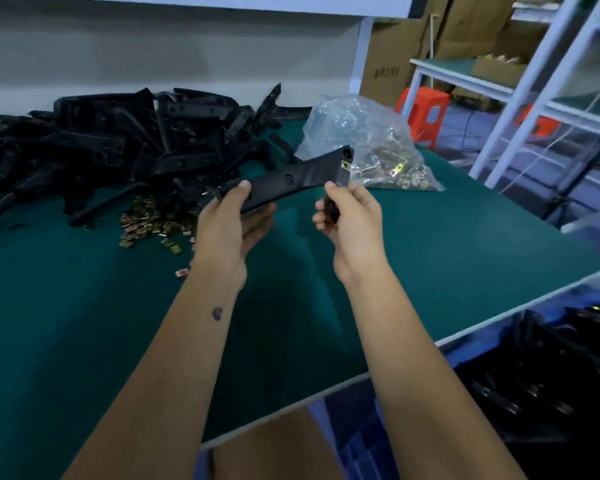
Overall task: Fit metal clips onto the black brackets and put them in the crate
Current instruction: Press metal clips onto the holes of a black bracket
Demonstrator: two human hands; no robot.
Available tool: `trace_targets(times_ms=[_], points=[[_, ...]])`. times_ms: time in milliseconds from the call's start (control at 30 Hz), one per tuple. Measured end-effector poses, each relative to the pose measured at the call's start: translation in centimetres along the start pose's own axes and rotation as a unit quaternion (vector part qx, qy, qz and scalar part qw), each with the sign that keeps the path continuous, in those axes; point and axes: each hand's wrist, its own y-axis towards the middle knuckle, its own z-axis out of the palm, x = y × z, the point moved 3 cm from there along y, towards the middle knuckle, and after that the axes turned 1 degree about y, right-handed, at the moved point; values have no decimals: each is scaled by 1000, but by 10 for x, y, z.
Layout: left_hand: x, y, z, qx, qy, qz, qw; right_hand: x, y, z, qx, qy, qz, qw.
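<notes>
Pile of black moulded plastic brackets [118,140] heaped at 10 o'clock on the green cloth-covered bench [84,323]. Loose brass-coloured metal clips [146,221] scattered at the pile's near edge, 9 o'clock from the hands.

Left hand [227,226]: fingers curled under and thumb on top, gripping one long black plastic bracket [291,183] at its near-left end. The bracket is held clear above the bench, rising toward 1 o'clock. One brass clip [344,164] is seated on its far end.

Right hand [349,220]: fingers curled, thumb tip touching the bracket's lower edge near its far end; a dark part shows between the fingers, which cannot be told apart from the bracket.

Clear plastic bag of metal clips [368,143] lies at 1 o'clock, just beyond the bracket tip.

Blue plastic crate [361,455] sits below the bench edge at 5 o'clock, dark parts [541,375] inside.
</notes>
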Motion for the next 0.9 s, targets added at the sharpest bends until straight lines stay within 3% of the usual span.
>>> trace_targets(times_ms=[100,300,433,567,633,700,833,900], points=[[27,-22,46,35,121,40,991,20,-8,-50,-84,35,-22,996],[99,-102,137,242,199,8,949,58,-52,-190,-287,36,-69,955],[147,-158,169,398,251,-41,881,63,-99,-279,-391,41,-82,916],[189,-188,170,513,339,-61,786,62,-137,-340,-421,-9,-51,905],[201,-190,166,537,391,-71,744,70,-150,-362,-439,-27,-44,897],[205,-188,163,539,417,-97,725,79,-162,-383,-461,-59,-39,884],[201,-180,161,520,439,-109,725,82,-174,-407,-456,-201,36,866],[198,-179,160,512,445,-111,726,77,-173,-412,-432,-320,97,838]])
